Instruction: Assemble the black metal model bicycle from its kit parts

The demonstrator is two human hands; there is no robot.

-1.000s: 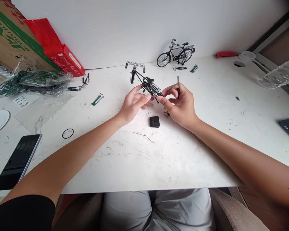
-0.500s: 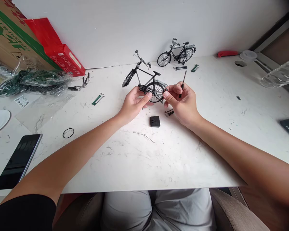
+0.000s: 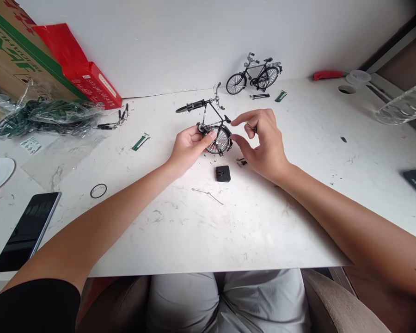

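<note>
My left hand (image 3: 190,149) grips a black model bicycle (image 3: 211,121) by its rear wheel, thumb across the spokes. The bicycle is held above the table with its front wheel pointing left. Just right of its saddle and rear wheel is my right hand (image 3: 261,141), thumb and index finger spread apart. Its other fingers are curled round a small screwdriver (image 3: 254,130), of which only a dark bit shows. Below lie a black square block (image 3: 223,174) and a thin jointed wire piece (image 3: 208,193). Small dark parts (image 3: 241,162) lie partly behind my right hand.
A second model bicycle (image 3: 254,76) stands by the wall, near a green pump-like part (image 3: 281,95). Another green part (image 3: 140,141), a black ring (image 3: 98,190) and a phone (image 3: 26,231) lie left. Plastic bags (image 3: 52,115) and a red box (image 3: 90,74) stand beyond.
The bicycle has tilted and turned, its front wheel now lying more level and its handlebar farther right. My right hand has come off the rear wheel, and the screwdriver no longer points up.
</note>
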